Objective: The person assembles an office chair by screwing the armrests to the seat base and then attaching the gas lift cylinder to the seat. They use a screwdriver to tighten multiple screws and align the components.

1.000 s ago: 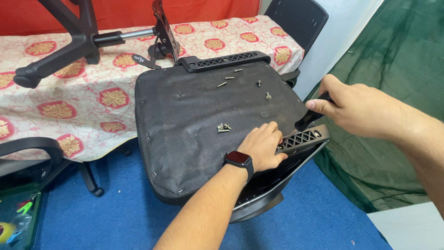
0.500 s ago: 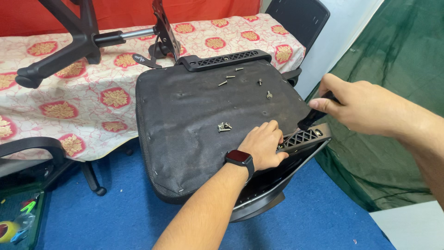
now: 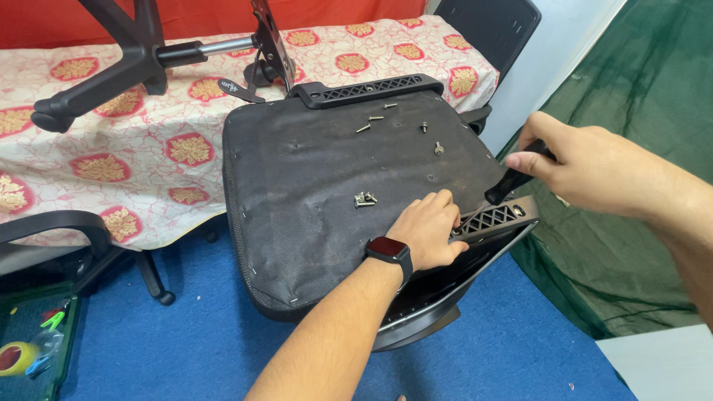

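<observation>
Not much has changed since a moment ago: your view has slid a little, so the upside-down chair seat [image 3: 327,193] sits a bit more to the right, and your hands are in nearly the same spots. Your right hand [image 3: 587,167] is closed around the black handle of a screwdriver [image 3: 512,180], and its tip points down at the black lattice bracket [image 3: 494,220] on the seat's near edge. Your left hand [image 3: 429,232] (the one with the dark watch [image 3: 388,252]) rests on the seat just beside that bracket, fingers curled; you cannot tell if they pinch anything, because the fingertips hide it. The screwdriver's thin shaft is mostly hidden behind your left fingers. A small pile of screws [image 3: 364,199] lies on the seat, and more loose screws [image 3: 401,122] lie near the far bracket [image 3: 368,89]. At the bottom left, a green tray [image 3: 33,349] is cut off by the edge; it holds a yellow tape roll [image 3: 15,358] and small bits too blurry to name
</observation>
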